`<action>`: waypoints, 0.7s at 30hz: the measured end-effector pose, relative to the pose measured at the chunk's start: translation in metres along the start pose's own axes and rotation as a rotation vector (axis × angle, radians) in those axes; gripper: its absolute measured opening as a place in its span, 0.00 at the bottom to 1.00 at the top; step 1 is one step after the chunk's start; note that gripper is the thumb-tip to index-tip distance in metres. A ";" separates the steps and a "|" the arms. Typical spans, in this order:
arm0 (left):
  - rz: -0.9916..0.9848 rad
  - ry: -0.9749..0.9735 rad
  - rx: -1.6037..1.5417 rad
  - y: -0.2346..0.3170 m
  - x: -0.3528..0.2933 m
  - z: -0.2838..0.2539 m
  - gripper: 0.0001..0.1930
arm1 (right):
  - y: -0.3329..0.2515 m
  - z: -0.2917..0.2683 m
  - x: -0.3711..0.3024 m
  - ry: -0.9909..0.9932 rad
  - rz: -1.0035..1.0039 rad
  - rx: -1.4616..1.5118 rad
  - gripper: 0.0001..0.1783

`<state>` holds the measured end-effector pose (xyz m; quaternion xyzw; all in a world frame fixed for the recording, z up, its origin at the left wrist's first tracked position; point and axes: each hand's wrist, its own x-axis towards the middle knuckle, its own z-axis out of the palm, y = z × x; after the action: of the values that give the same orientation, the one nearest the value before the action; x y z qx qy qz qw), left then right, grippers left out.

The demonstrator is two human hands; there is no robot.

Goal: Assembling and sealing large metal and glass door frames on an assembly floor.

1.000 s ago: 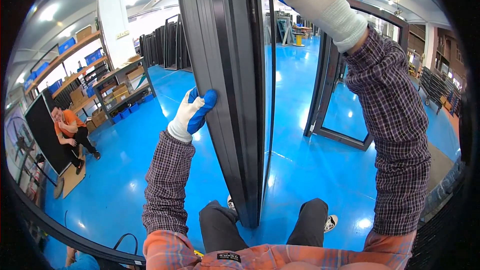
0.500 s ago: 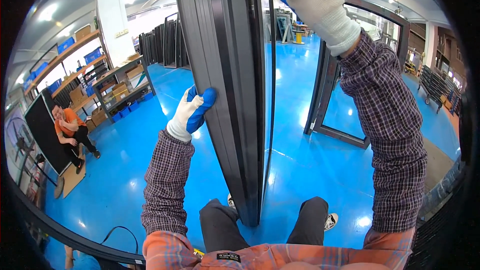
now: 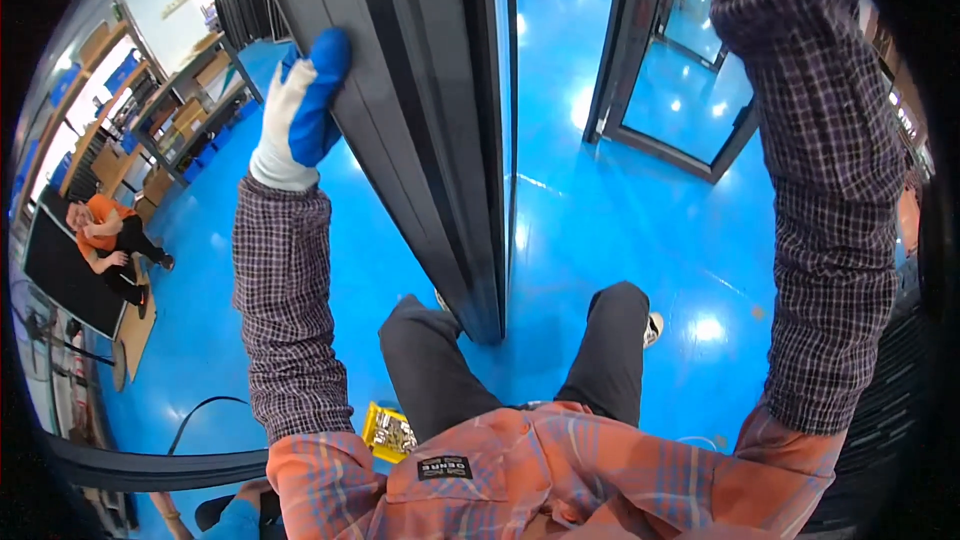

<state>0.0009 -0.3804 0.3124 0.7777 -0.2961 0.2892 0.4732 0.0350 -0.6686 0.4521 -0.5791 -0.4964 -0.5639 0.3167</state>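
it's bright in here: the glossy blue floor (image 3: 560, 240) throws back white glare, one broad patch beside the right shoe (image 3: 653, 330), while the dark profile (image 3: 420, 130) shows softer sheen. straight edges bow; corners sink into black.

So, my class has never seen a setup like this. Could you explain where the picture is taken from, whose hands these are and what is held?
There is no machine: a person works with their own hands, and a wide fisheye camera on their head looks down, so straight edges bend.

The left hand, in a white glove with blue fingers, grips the edge of a tall dark frame. The right hand is out of view; only its checked sleeve shows.

On the blue floor, another dark frame stands to the right. A yellow tray of small pieces sits low beside the left leg.
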 end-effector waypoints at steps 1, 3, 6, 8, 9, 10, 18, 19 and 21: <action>-0.015 -0.007 -0.011 0.003 0.001 -0.001 0.16 | 0.000 -0.001 -0.009 -0.013 0.032 0.010 0.13; -0.124 -0.011 -0.191 0.007 0.004 -0.002 0.16 | 0.000 -0.002 -0.027 -0.037 0.094 0.027 0.13; -0.243 -0.016 -0.372 -0.002 0.004 -0.005 0.16 | 0.000 -0.004 -0.055 -0.064 0.181 0.054 0.13; -0.150 0.031 -0.203 -0.014 0.003 -0.015 0.17 | -0.001 -0.006 -0.072 -0.076 0.232 0.078 0.14; -0.101 0.055 -0.118 -0.018 0.003 -0.018 0.18 | -0.002 -0.007 -0.081 -0.081 0.255 0.091 0.14; -0.051 0.078 -0.032 -0.020 0.002 -0.019 0.18 | -0.002 -0.008 -0.088 -0.086 0.277 0.103 0.14; -0.047 0.147 -0.273 -0.023 0.004 -0.020 0.18 | -0.013 -0.018 -0.163 -0.138 0.466 0.174 0.19; -0.038 0.160 -0.284 -0.027 0.004 -0.026 0.18 | -0.016 -0.018 -0.173 -0.149 0.493 0.187 0.19; 0.015 0.145 -0.096 -0.017 0.006 -0.018 0.18 | -0.025 -0.019 -0.198 -0.174 0.559 0.209 0.21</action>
<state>0.0137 -0.3593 0.3138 0.7291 -0.2802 0.3337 0.5279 0.0311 -0.7217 0.2585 -0.7035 -0.3984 -0.3490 0.4739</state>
